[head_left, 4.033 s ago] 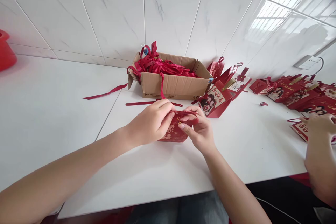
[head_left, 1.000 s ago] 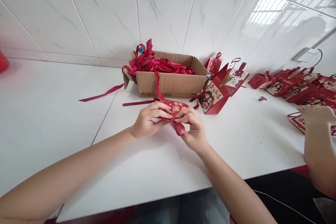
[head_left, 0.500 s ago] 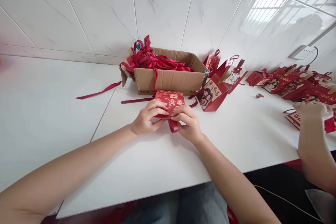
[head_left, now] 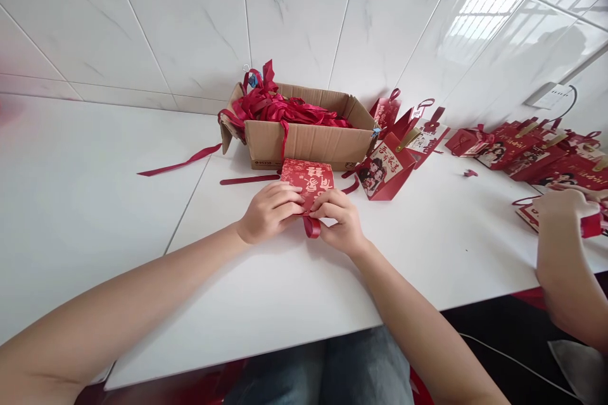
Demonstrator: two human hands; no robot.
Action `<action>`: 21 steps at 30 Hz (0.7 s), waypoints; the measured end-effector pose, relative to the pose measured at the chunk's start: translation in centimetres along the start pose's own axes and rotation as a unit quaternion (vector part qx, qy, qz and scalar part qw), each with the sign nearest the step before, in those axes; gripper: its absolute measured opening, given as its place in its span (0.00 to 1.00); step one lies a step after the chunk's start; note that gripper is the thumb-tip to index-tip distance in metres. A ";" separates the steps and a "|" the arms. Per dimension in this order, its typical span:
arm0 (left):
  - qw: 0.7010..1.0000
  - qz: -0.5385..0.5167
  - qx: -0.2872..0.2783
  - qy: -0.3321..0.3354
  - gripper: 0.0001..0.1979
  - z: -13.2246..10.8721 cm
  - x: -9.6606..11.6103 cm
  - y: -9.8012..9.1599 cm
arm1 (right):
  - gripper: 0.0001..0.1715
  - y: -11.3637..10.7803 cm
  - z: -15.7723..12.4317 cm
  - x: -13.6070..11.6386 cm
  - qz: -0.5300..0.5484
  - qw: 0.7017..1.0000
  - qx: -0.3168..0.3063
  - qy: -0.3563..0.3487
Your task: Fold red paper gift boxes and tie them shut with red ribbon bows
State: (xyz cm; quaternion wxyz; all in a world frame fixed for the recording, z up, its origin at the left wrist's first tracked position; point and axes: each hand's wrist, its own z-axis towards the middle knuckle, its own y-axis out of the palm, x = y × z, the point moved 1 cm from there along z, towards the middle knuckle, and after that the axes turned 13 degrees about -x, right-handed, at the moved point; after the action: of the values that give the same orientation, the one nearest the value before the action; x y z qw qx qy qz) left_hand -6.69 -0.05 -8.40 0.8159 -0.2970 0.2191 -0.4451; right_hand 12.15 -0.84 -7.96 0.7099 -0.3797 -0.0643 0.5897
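A red gift box (head_left: 306, 176) with gold lettering lies on the white table in front of me, its lettering upside down to my view. My left hand (head_left: 270, 212) is closed on its near left edge, the thumb hidden beneath. With bent fingers my right hand (head_left: 339, 218) pinches the near right edge, beside a looped red ribbon (head_left: 312, 228) that sticks out toward me. Ribbon tails reach out on both sides of the box's far part. Just beyond stands a cardboard box (head_left: 311, 144) heaped with red ribbons (head_left: 285, 109).
Several finished-looking red gift boxes (head_left: 387, 168) stand to the right of the cardboard box, with more (head_left: 508, 149) along the wall. One loose ribbon (head_left: 180, 161) lies at left. At far right a co-worker's hand (head_left: 563, 205) handles another red item. A tiled wall bounds the back.
My hands stay at the box's near edge; the left fingers have shifted slightly and the thumb is now out of sight. The co-worker's hand at right has moved a little.
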 end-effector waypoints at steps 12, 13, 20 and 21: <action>0.996 0.066 -0.001 0.065 0.04 0.4 0.4 -0.5 | 0.09 -0.9 0.1 0.4 0.040 0.998 -0.039 0.018; 0.995 0.071 0.000 0.070 0.04 0.5 0.4 -0.5 | 0.09 -0.9 0.1 0.4 0.039 0.998 -0.048 0.017; 0.997 0.062 0.007 0.051 0.04 0.3 0.4 -0.3 | 0.11 -0.9 0.1 0.5 0.024 0.996 -0.077 0.029; 0.997 0.057 0.006 0.048 0.05 0.2 0.5 -0.3 | 0.11 -1.0 0.2 0.5 0.020 0.996 -0.081 0.028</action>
State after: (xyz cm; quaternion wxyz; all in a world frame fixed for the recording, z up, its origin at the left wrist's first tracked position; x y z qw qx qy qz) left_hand -6.48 -0.50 -8.08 0.8304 -0.2576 0.2719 -0.4124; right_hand 12.97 -0.35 -7.43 0.6665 -0.4532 -0.0843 0.5859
